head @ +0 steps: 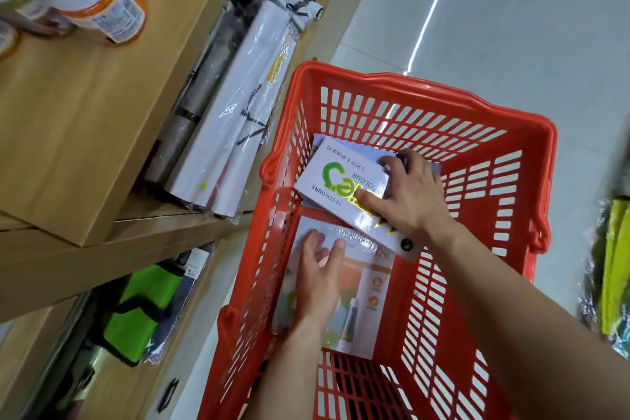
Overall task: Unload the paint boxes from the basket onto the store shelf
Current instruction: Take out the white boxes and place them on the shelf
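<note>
Head view | store shelf (85, 133) far left, front edge bare | left hand (318, 278) flat, fingers loose, on near paint box (361, 300) | right hand (405, 196) grasping white paint box (344, 181) inside red basket (477, 119), right half open

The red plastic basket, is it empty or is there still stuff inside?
Not empty. The red plastic basket holds a white "12 COLOURS" paint box and a shrink-wrapped picture box, with both hands on them.

Glossy red plastic basket (426, 106); shiny film-wrapped cardboard paint boxes (341, 177); matt wood-look shelf (85, 112) at left; smooth reflective floor (511, 27).
</note>
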The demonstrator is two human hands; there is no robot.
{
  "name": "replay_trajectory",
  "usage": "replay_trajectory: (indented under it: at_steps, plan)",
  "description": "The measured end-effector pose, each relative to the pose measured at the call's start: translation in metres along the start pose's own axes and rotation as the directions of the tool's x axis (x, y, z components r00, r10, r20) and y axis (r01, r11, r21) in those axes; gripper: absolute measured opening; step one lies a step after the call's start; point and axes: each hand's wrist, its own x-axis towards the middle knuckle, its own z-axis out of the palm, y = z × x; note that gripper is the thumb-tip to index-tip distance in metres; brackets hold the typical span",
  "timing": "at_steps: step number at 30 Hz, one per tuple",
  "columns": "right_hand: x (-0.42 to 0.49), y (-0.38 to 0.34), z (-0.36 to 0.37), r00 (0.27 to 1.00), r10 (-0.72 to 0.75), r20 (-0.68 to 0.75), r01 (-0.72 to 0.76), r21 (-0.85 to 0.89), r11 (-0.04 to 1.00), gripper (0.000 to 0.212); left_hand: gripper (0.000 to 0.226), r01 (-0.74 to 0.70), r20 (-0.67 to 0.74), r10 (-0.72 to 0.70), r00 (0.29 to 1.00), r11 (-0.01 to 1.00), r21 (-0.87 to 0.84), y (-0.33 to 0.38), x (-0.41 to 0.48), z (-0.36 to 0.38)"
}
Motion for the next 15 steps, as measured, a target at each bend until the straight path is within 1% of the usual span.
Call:
replay_trajectory:
  at_steps: [2,5,8,10,12,15]
  plan:
    - [0.005,0.0,-0.002,1.0,0.011,0.008,-0.011,-0.022,1.0,0.092,0.058,0.001,0.032,0.0,0.999,1.0,-0.023,0.001,0.0,0.003]
    - [0.012,0.0,-0.004,0.997,0.071,0.026,-0.068,-0.083,0.994,0.102,0.063,0.007,0.068,-0.004,0.998,0.999,-0.052,0.006,0.003,0.005]
    - [0.006,0.003,0.002,0.992,0.113,0.054,-0.108,-0.076,0.991,0.104,0.049,0.013,0.088,-0.003,0.996,0.994,-0.109,0.011,0.003,0.009]
    - [-0.001,0.005,0.01,0.99,0.118,0.072,-0.119,0.0,0.993,0.102,0.041,0.005,0.092,0.009,0.996,0.989,-0.15,0.013,0.005,0.012]
    - [-0.003,0.006,0.015,0.987,0.124,0.105,-0.131,0.064,0.989,0.106,0.042,-0.022,0.105,0.038,0.994,0.988,-0.155,0.014,0.006,0.016]
    - [0.006,0.008,0.012,0.988,0.115,0.108,-0.118,0.026,0.993,0.116,0.042,-0.053,0.118,0.07,0.991,0.988,-0.144,0.015,0.007,0.021]
